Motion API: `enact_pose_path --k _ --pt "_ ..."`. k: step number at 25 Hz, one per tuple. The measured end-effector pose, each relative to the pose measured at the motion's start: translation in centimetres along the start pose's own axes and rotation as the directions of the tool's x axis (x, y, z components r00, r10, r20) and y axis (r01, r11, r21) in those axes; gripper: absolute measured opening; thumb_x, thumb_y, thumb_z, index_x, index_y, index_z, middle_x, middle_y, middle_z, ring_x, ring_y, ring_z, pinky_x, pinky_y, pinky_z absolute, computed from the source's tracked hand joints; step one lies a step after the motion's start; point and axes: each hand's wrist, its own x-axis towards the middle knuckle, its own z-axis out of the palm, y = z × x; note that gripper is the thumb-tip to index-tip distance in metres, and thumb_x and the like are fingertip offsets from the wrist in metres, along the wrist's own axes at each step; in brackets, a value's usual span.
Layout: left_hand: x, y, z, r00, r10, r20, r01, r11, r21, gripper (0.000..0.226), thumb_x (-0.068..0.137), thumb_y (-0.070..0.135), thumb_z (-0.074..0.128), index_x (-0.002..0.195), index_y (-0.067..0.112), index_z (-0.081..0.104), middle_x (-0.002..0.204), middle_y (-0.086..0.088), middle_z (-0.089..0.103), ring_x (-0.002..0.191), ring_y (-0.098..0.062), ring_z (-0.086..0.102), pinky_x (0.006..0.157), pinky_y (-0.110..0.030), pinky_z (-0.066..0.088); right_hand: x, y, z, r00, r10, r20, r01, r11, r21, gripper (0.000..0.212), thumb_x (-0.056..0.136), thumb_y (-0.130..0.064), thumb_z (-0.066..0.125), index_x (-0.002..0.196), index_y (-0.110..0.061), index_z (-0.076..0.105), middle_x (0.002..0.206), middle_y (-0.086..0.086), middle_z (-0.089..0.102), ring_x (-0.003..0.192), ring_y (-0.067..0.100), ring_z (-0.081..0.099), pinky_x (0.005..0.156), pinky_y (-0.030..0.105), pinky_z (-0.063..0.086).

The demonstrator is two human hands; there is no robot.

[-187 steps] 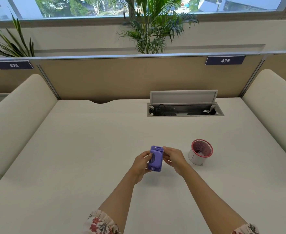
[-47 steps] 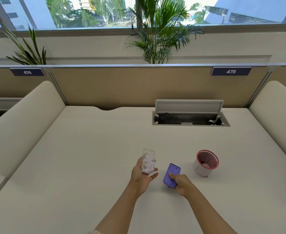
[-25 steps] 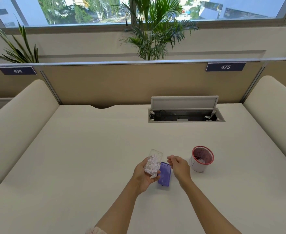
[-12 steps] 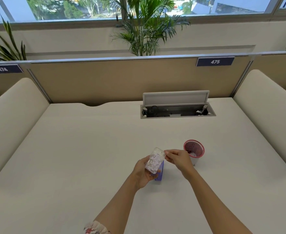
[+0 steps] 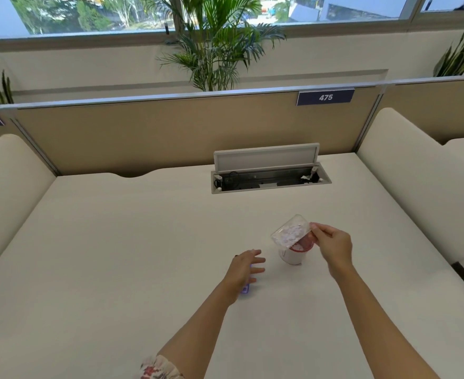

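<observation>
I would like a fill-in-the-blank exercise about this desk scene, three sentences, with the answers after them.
1. The right hand tilts the tray above the red-rimmed ___.
2. The left hand partly hides a small ___ item.
3. The sign on the partition reads ___.

Answers: cup; purple; 475.

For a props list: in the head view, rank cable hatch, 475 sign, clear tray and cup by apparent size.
1. Cable hatch
2. 475 sign and clear tray: alike, unranked; the tray is nearer
3. Cup, partly hidden by the tray
</observation>
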Motion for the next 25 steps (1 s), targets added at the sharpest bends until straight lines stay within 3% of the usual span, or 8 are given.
enact_pose_path --k 3,5,7,10,13,16,25 --pt "0.6 0.3 1.5 0.988 0.156 -0.01 -0.148 0.955 0.258 0.04 0.105 0.028 0.043 0.142 0.015 0.054 0.146 -0.004 0.056 0.132 -0.018 0.053 0.105 -0.025 0.039 0.8 -0.2 -1.7 0.993 -0.062 -0.101 0.061 0.998 -0.016 0.02 0.09 -0.013 0.069 0.106 -0.005 0.077 0.087 0.006 0.077 0.08 0.019 0.076 0.09 0.037 0.059" --pt "0.9 0.6 2.4 0.968 0.249 0.028 -0.237 0.877 0.417 0.043 0.105 0.028 0.044 0.147 0.017 0.048 0.154 0.001 0.047 0.141 -0.013 0.042 0.111 -0.021 0.029 0.9 -0.3 -2.3 0.981 -0.13 -0.145 0.113 0.987 -0.117 0.018 0.091 -0.014 0.068 0.105 -0.007 0.078 0.081 0.003 0.076 0.071 0.008 0.074 0.078 0.025 0.061" --pt "1.3 0.7 3.1 0.946 0.314 0.076 -0.298 0.758 0.58 0.049 0.104 0.032 0.044 0.152 0.023 0.039 0.159 0.006 0.037 0.149 -0.012 0.029 0.12 -0.029 0.016 0.8 -0.3 -2.3 0.972 -0.19 -0.139 0.16 0.966 -0.204 0.017 0.091 -0.014 0.067 0.102 -0.007 0.078 0.077 0.004 0.075 0.065 0.002 0.071 0.066 0.012 0.058" --pt "1.9 0.8 4.0 0.906 0.375 0.194 -0.367 0.472 0.802 0.06 0.103 0.037 0.041 0.158 0.026 0.022 0.167 0.007 0.019 0.156 -0.012 0.004 0.124 -0.045 -0.011 0.5 -0.5 -2.0 0.958 -0.266 -0.105 0.224 0.927 -0.301 0.017 0.092 -0.014 0.065 0.101 -0.006 0.077 0.074 0.005 0.075 0.065 0.014 0.073 0.073 0.033 0.063" --pt "2.1 0.8 4.7 0.887 0.358 0.291 -0.392 0.254 0.884 0.068 0.101 0.041 0.04 0.16 0.025 0.011 0.17 0.005 0.006 0.156 -0.017 -0.009 0.119 -0.051 -0.021 0.4 -0.5 -1.3 0.942 -0.327 -0.078 0.274 0.881 -0.386 0.019 0.094 -0.014 0.063 0.103 -0.006 0.077 0.087 0.011 0.079 0.071 0.023 0.076 0.073 0.042 0.064" --pt "2.1 0.7 5.1 0.898 0.299 0.324 -0.369 0.106 0.923 0.07 0.101 0.042 0.039 0.16 0.024 0.006 0.17 0.003 -0.002 0.155 -0.021 -0.016 0.117 -0.054 -0.022 0.4 -0.4 -1.0 0.926 -0.376 -0.033 0.319 0.826 -0.465 0.02 0.095 -0.012 0.061 0.105 -0.004 0.076 0.095 0.013 0.079 0.079 0.028 0.076 0.076 0.043 0.063" --pt "2.3 1.0 5.1 0.904 0.247 0.348 -0.341 -0.071 0.937 0.072 0.101 0.043 0.04 0.16 0.027 0.002 0.169 0.0 -0.009 0.154 -0.024 -0.02 0.115 -0.059 -0.022 -0.5 1.2 -0.7 0.838 -0.512 0.191 0.513 0.617 -0.597 0.023 0.093 -0.005 0.062 0.113 -0.001 0.073 0.103 0.015 0.077 0.088 0.028 0.074 0.079 0.03 0.058"
